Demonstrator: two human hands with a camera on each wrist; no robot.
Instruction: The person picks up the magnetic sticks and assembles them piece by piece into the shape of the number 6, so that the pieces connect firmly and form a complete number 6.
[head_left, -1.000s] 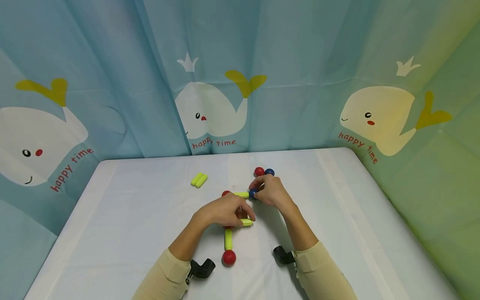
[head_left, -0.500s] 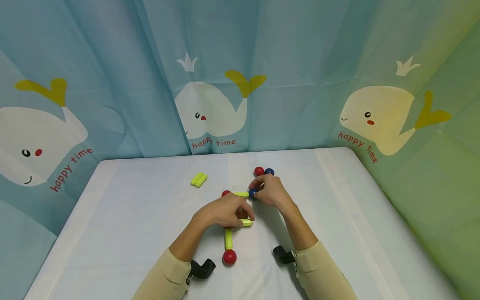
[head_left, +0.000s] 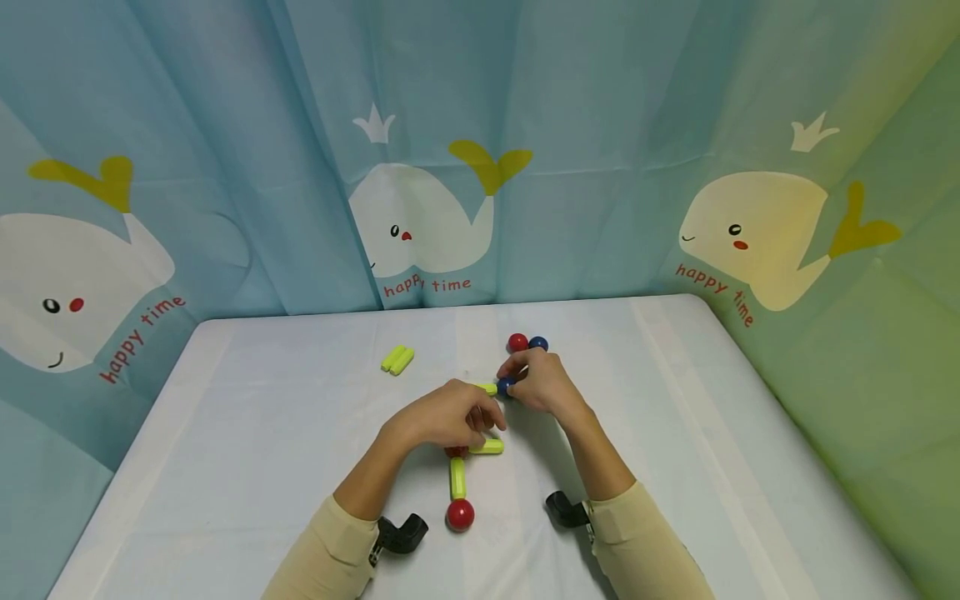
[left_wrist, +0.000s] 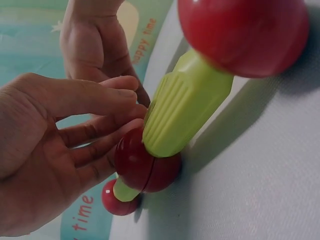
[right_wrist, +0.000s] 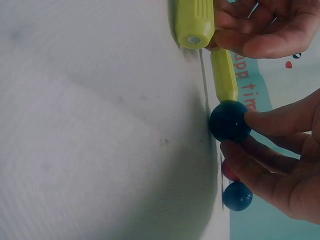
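Observation:
My right hand (head_left: 542,382) pinches a blue ball (right_wrist: 230,121) between thumb and fingers. That ball sits at the end of a yellow-green rod (right_wrist: 225,77) lying on the table. My left hand (head_left: 448,415) hovers loosely, fingers half bent, above a middle red ball (left_wrist: 142,162); nothing is held in it. From this ball one rod (head_left: 458,479) runs toward the near red ball (head_left: 460,515), and another rod (head_left: 489,447) points right, its metal-tipped end free. In the left wrist view, a far red ball (left_wrist: 119,199) shows beyond the middle one; my left hand hides it in the head view.
Two loose yellow-green rods (head_left: 397,360) lie side by side at the back left of the white table (head_left: 262,450). A spare red ball (head_left: 517,342) and a spare blue ball (head_left: 537,343) sit together behind my right hand. A whale-print curtain (head_left: 600,225) hangs behind the table.
My left hand has let go of the rightward rod and shifted slightly up and left, exposing more of it. My right hand stays on the blue ball.

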